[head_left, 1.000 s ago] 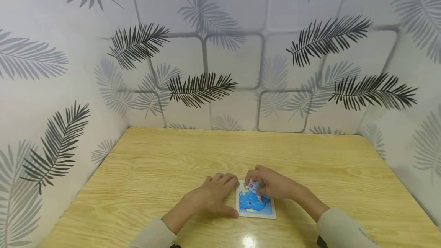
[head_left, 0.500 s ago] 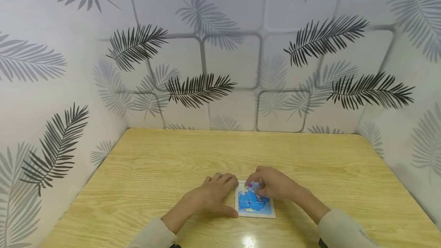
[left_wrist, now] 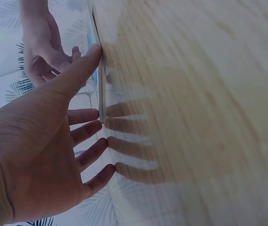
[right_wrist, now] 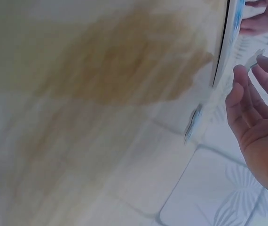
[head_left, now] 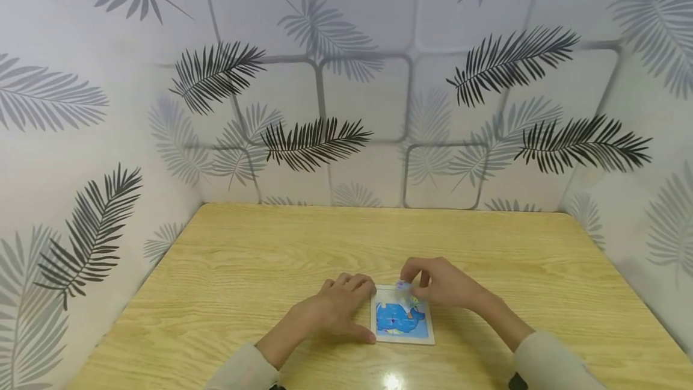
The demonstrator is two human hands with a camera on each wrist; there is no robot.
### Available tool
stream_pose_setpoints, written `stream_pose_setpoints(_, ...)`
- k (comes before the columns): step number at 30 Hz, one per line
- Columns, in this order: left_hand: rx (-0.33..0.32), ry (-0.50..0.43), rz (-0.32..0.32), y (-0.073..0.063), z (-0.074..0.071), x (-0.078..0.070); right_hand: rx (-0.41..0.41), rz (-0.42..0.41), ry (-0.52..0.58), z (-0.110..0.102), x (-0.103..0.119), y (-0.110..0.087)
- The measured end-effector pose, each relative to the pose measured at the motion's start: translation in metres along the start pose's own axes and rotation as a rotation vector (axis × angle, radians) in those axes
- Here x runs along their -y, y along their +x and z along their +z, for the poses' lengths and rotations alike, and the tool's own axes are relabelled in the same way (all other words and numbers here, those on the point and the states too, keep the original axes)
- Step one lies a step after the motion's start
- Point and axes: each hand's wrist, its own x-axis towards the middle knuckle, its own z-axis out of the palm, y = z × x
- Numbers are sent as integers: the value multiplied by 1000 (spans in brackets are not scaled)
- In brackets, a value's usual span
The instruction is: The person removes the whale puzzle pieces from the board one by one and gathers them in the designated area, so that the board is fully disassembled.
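A small jigsaw puzzle (head_left: 400,322) with a white frame and a blue animal picture lies on the table in the head view. Its upper part shows pale bare board. My right hand (head_left: 446,283) pinches a light-coloured puzzle piece (head_left: 403,286) between thumb and fingers above the board's far side; in the right wrist view that piece (right_wrist: 255,59) appears edge-on, apart from the board. My left hand (head_left: 341,307) rests on the table at the puzzle's left edge. In the left wrist view its thumb (left_wrist: 84,66) and extended fingers touch the frame's edge and the tabletop.
Beyond the puzzle's edge in the right wrist view, a small bluish flat piece (right_wrist: 193,123) lies on the table. The wood-grain table (head_left: 260,245) reaches back to a wall (head_left: 368,179) with leaf patterns.
My right hand has lifted the puzzle piece off the board's upper part and shifted slightly right, uncovering pale board beneath. The left hand keeps its place at the frame.
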Motion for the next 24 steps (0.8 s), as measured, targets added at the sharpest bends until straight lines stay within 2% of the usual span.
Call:
stream_pose_setpoints(7, 9, 12, -7, 1, -3, -1, -57, 15, -10, -15, -10, -16)
stream_pose_setpoints(11, 13, 0, 1, 0, -2, -1, -77, 3, -8, -23, -16, -29)
stream_pose_setpoints(15, 15, -20, 4, -1, 0, -1, -89, 28, -14, -32, -22, -44)
stream_pose_setpoints(18, 10, -27, -1, -1, 1, -2, -111, 44, -43, -39, -28, -54)
stream_pose_setpoints(24, 3, -10, -1, -2, 0, -1, -142, 19, -88, -49, -40, -71)
